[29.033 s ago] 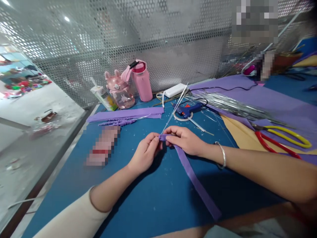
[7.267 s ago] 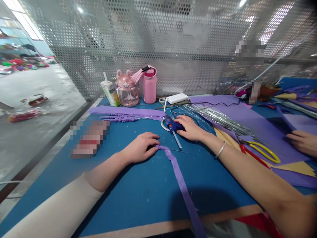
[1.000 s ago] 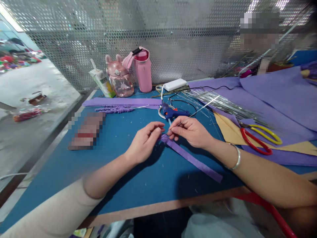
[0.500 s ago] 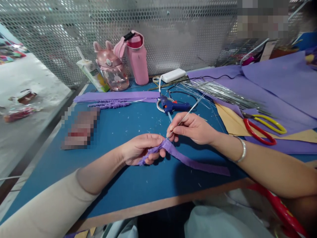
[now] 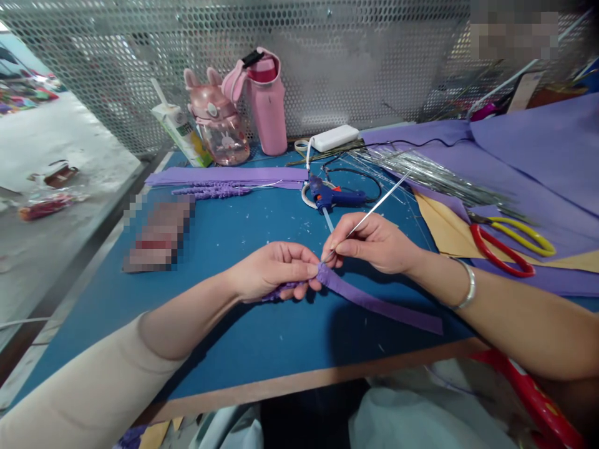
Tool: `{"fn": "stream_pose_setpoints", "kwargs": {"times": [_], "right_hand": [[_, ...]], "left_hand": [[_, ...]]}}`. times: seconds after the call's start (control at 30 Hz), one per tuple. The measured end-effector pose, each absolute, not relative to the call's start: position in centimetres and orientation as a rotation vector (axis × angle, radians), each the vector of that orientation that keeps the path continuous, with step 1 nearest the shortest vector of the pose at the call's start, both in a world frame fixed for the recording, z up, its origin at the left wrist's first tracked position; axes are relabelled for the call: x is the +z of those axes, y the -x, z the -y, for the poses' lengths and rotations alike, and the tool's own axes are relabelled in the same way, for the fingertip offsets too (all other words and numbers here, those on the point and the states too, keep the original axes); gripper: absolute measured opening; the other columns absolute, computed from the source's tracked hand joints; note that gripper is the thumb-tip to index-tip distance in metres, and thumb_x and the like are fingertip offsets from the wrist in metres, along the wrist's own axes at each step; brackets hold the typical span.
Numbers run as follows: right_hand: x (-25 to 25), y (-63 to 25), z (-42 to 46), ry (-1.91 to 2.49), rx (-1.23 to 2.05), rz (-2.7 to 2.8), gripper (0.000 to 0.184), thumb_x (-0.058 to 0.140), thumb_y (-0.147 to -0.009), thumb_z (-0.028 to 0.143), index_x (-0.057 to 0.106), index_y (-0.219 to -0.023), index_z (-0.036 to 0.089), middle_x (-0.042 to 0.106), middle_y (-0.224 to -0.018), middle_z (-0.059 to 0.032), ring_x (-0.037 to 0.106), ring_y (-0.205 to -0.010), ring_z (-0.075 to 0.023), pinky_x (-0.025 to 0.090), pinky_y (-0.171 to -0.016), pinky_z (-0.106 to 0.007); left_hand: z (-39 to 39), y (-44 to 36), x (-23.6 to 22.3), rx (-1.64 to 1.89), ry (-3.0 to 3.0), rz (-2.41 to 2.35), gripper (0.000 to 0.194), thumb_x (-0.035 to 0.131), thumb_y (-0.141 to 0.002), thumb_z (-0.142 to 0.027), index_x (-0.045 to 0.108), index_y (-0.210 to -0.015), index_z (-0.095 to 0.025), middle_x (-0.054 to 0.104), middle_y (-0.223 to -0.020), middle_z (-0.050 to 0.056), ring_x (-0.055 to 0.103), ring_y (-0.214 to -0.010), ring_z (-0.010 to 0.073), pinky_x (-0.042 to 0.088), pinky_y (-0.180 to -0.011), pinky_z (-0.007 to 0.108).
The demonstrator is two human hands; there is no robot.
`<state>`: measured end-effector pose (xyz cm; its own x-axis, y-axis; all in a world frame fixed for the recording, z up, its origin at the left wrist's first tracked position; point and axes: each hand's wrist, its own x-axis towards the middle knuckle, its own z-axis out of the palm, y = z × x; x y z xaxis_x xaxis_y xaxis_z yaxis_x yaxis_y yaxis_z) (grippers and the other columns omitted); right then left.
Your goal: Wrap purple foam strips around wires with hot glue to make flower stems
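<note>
The left hand [image 5: 281,271] is closed, thumb and forefinger pinched on the upper end of a purple strip [image 5: 384,305]; a ruffled purple length [image 5: 286,289] shows beneath its curled fingers. The right hand [image 5: 374,243], fingers drawn in, grips thin pale wires [image 5: 381,202] between thumb and forefinger. The wires slant up toward the far right, and their lower end meets the strip at the left fingertips. Both hands are over the middle of the blue surface [image 5: 234,349], and the strip's loose end runs rightward toward the wooden near edge.

Just beyond the right hand lies a blue glue gun [image 5: 344,198], its clear stick [image 5: 327,218] pointing at the fingers; I cannot tell if they touch. Left of it, toward the left edge, a purple sprig [image 5: 210,191] lies in front of stacked purple strips [image 5: 224,176]. A drink carton [image 5: 180,134], an eared cup [image 5: 222,134] and a pink bottle [image 5: 267,115] stand by the far left corner. A white box [image 5: 334,138] lies along the far edge. Toward the right edge, a wire bundle [image 5: 444,178] rests on purple sheets [image 5: 528,131], with scissors [image 5: 490,221] nearer.
</note>
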<state>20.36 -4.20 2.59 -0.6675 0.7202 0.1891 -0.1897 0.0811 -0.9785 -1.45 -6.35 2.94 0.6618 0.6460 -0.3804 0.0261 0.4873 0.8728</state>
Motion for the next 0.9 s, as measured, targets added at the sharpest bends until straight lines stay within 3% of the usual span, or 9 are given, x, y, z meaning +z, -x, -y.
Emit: {"fn": "stream_pose_setpoints", "kwargs": {"times": [0.07,0.17,0.23,0.37,0.5,0.6,0.7,0.8,0.9], "right_hand": [[2.4,-20.4,4.1,0.591,1.611,1.649,0.011,0.068,-0.080,0.026,0.062,-0.080,0.017,0.072,-0.078,-0.0040,0.069,-0.070,-0.0152,0.056,-0.061,-0.027],[2.3,-20.5,3.9,0.730,1.465,1.717,0.010,0.070,-0.077,0.026,0.066,-0.079,0.017,0.073,-0.076,-0.0039,0.070,-0.069,-0.0160,0.056,-0.061,-0.027],[2.3,-20.8,3.8,0.766,1.295,1.937,0.010,0.070,-0.076,0.026,0.069,-0.082,0.018,0.074,-0.080,-0.0041,0.070,-0.073,-0.0171,0.056,-0.066,-0.029],[2.8,-22.0,2.8,0.753,0.793,2.306,0.020,0.065,-0.078,0.020,0.072,-0.096,0.025,0.074,-0.091,-0.0018,0.068,-0.081,-0.0180,0.053,-0.075,-0.030],[3.8,-23.4,1.2,0.992,0.469,2.090,0.020,0.060,-0.081,0.022,0.069,-0.099,0.025,0.072,-0.093,-0.0030,0.066,-0.078,-0.0182,0.052,-0.073,-0.032],[4.7,-23.7,1.1,1.070,0.461,2.102,0.018,0.059,-0.083,0.027,0.067,-0.099,0.023,0.071,-0.084,-0.0033,0.063,-0.067,-0.0161,0.049,-0.063,-0.029],[5.3,-23.3,1.4,1.079,0.338,2.274,0.015,0.058,-0.084,0.030,0.068,-0.093,0.023,0.070,-0.080,-0.0024,0.061,-0.065,-0.0159,0.046,-0.062,-0.030],[5.4,-22.7,0.8,1.099,0.170,2.275,0.017,0.052,-0.087,0.025,0.067,-0.093,0.023,0.070,-0.087,-0.0031,0.061,-0.071,-0.0174,0.046,-0.068,-0.031],[5.2,-22.4,-1.2,1.063,0.063,2.382,0.027,0.050,-0.081,0.014,0.063,-0.104,0.020,0.066,-0.100,-0.0071,0.061,-0.088,-0.0217,0.047,-0.080,-0.034]], "left_hand": [[5.3,2.7,3.2,0.397,-1.080,-0.792,0.036,0.070,-0.076,-0.041,0.067,-0.098,-0.013,0.071,-0.077,0.010,0.062,-0.057,0.0116,0.042,-0.044,0.017],[3.8,4.6,3.5,0.502,-1.097,-0.859,0.051,0.052,-0.084,-0.057,0.063,-0.113,-0.016,0.069,-0.098,0.015,0.064,-0.060,0.0155,0.039,-0.040,0.020],[3.2,5.4,3.5,0.573,-1.149,-0.885,0.047,0.051,-0.085,-0.055,0.063,-0.110,-0.016,0.069,-0.094,0.014,0.057,-0.052,0.0114,0.036,-0.038,0.020],[3.1,5.4,2.7,0.475,-1.342,-0.907,0.033,0.065,-0.080,-0.039,0.059,-0.104,-0.017,0.059,-0.063,0.000,0.046,-0.044,0.0067,0.034,-0.041,0.017],[3.2,4.7,1.4,0.619,-1.678,-1.036,0.034,0.056,-0.086,-0.040,0.055,-0.111,-0.017,0.063,-0.074,0.002,0.052,-0.051,0.0098,0.042,-0.047,0.021],[3.1,4.3,0.8,0.783,-2.191,-1.152,0.029,0.054,-0.087,-0.035,0.059,-0.109,-0.018,0.068,-0.089,0.006,0.062,-0.080,0.0173,0.049,-0.072,0.030],[3.3,4.1,0.9,1.001,-2.467,-1.272,0.022,0.051,-0.089,-0.030,0.061,-0.103,-0.018,0.066,-0.102,0.008,0.058,-0.100,0.0213,0.045,-0.089,0.036],[3.4,4.0,1.1,1.291,-2.421,-1.434,0.015,0.052,-0.088,-0.028,0.060,-0.090,-0.016,0.064,-0.092,0.008,0.058,-0.089,0.0196,0.045,-0.084,0.033],[3.4,4.1,1.0,1.273,-2.427,-1.404,0.016,0.056,-0.087,-0.030,0.062,-0.079,-0.017,0.066,-0.080,0.005,0.058,-0.080,0.0178,0.045,-0.078,0.030]]}}
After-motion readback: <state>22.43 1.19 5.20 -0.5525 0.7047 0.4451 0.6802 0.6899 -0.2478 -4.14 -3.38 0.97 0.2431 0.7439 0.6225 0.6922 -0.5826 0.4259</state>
